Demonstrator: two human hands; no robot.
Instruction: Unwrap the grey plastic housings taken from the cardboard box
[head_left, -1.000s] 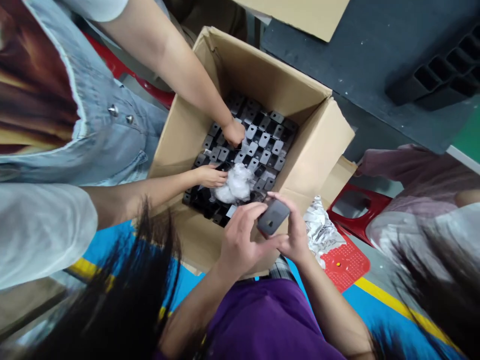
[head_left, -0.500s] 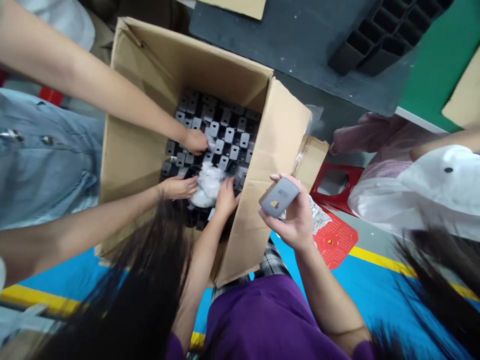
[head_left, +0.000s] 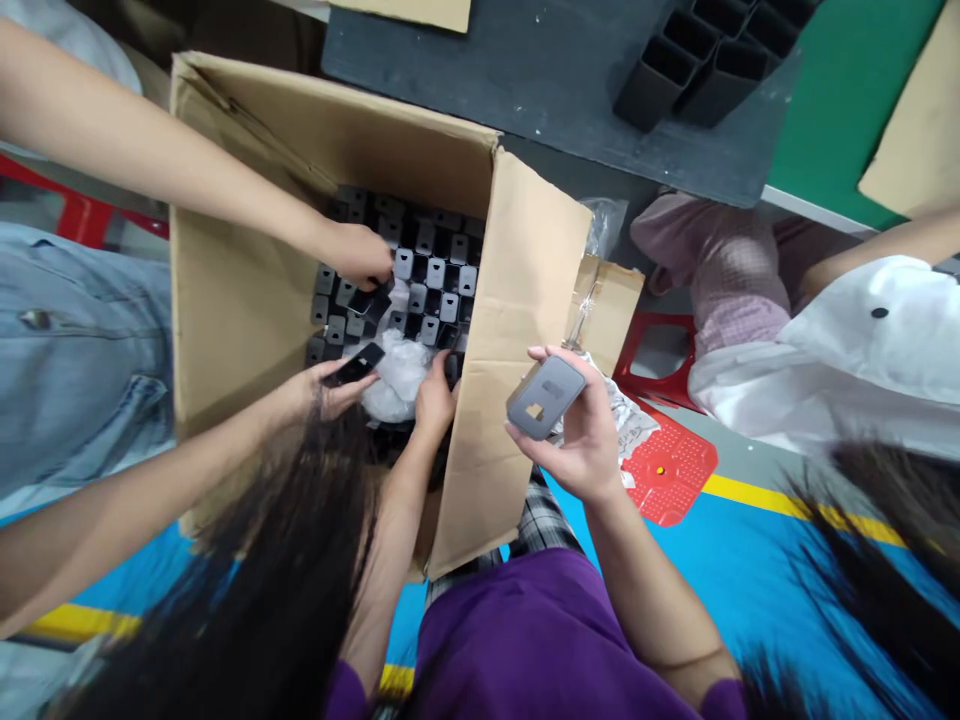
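In my right hand (head_left: pixel 589 430) I grip a grey rectangular plastic casing (head_left: pixel 546 398) with rounded corners and a small cutout in its end face, held outside the carton between thumb and fingers. My left hand (head_left: pixel 433 400) reaches into the cardboard box (head_left: pixel 517 310), fingers stretched and apart beside a crumpled clear plastic bag (head_left: pixel 397 375); its fingertips are partly hidden among dark casings. Rows of similar casings (head_left: pixel 435 273) stand packed in the box. A co-worker's hand (head_left: pixel 315 392) holds a black casing (head_left: pixel 355 366) left of the bag. Another co-worker's hand (head_left: pixel 358 255) grasps a dark casing (head_left: pixel 371 298).
Several black open-topped casings (head_left: pixel 656 80) stand on a dark table surface (head_left: pixel 525 90) at the back. Right of the box are a red stool (head_left: pixel 652 350), a red perforated plastic piece (head_left: pixel 671 470) and crumpled white wrapping (head_left: pixel 630 420). Another person in white sits at right.
The two co-worker hands at left have drawn back from the packed rows, each with a dark casing now in it. My right hand still holds the grey casing. The whole view has shifted slightly.
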